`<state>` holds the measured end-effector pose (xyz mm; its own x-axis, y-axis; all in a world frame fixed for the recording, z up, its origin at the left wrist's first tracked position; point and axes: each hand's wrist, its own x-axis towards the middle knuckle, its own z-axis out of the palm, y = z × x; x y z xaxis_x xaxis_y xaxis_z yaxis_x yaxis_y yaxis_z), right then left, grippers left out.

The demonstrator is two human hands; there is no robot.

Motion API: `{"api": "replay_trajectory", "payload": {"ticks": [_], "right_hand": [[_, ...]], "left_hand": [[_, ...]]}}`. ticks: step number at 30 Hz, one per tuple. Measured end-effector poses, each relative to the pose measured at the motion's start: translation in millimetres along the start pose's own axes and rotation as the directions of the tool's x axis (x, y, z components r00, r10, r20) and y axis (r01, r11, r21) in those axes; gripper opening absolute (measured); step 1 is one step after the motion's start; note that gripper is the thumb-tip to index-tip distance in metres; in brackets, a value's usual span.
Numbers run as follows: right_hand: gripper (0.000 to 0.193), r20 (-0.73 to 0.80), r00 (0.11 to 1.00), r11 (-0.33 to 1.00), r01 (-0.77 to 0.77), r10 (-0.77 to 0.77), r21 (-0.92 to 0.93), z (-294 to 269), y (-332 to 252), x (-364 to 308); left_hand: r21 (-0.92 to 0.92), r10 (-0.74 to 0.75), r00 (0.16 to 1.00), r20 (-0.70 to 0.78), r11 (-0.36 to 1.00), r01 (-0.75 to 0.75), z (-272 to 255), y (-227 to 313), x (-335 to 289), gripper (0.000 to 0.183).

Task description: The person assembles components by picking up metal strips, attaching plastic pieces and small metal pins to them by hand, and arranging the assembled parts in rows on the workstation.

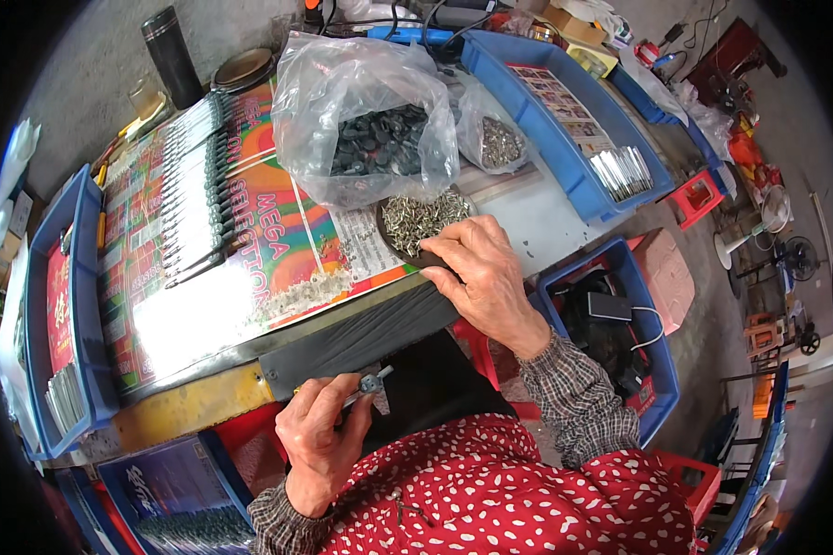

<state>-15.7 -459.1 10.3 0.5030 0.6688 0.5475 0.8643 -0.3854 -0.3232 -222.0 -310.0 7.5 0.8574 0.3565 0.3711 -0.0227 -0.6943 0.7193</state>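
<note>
My left hand [319,439] is closed around a small grey metal piece [370,383] with a short pale rod sticking out, held over my lap in front of the table edge. The rest of that piece is hidden by my fingers. My right hand [491,282] reaches over the near rim of a dark shallow dish [382,242] heaped with small metal pins [416,222]. Its thumb and fingertips are pinched together at the pins; whatever sits between them is too small to make out. Behind the dish, an open clear plastic bag [296,139] holds many dark oval pieces [379,143].
A row of slim silver pieces with dark ends [194,176] lies on the printed table cover. Blue trays stand at left [88,305] and back right [537,139]. A smaller bag of metal bits [498,143] sits beside the big one. Another blue bin [662,402] stands right of my arm.
</note>
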Motion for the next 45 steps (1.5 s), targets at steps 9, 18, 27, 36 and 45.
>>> {"api": "replay_trajectory", "payload": {"ticks": [9, 18, 27, 36, 45], "right_hand": [[0.03, -0.003, 1.0, 0.999, 0.001, -0.001, -0.049, 2, -2, 0], [0.017, -0.056, 0.998, 1.0, 0.02, -0.018, 0.022, 6, 3, -5], [0.009, -0.088, 0.994, 0.988, -0.046, 0.06, 0.15, 6, 7, -6], [0.009, -0.079, 0.983, 0.947, -0.138, 0.168, 0.291, 4, 14, -6], [0.009, -0.126, 0.981, 0.955, -0.111, 0.15, 0.275, 1, 12, -7]], "left_hand": [[-0.001, 0.006, 1.0, 0.0, 1.0, -0.006, 0, 0, 2, 0.03], [-0.006, 0.004, 1.0, 0.007, 1.0, -0.004, -1, 3, 1, 0.031], [-0.013, -0.006, 1.0, -0.002, 1.0, 0.006, 1, 2, -5, 0.03], [-0.001, 0.003, 1.0, 0.008, 1.0, -0.003, -1, 6, -6, 0.029], [-0.016, -0.001, 1.0, 0.007, 1.0, 0.001, 0, 8, -7, 0.024]]}}
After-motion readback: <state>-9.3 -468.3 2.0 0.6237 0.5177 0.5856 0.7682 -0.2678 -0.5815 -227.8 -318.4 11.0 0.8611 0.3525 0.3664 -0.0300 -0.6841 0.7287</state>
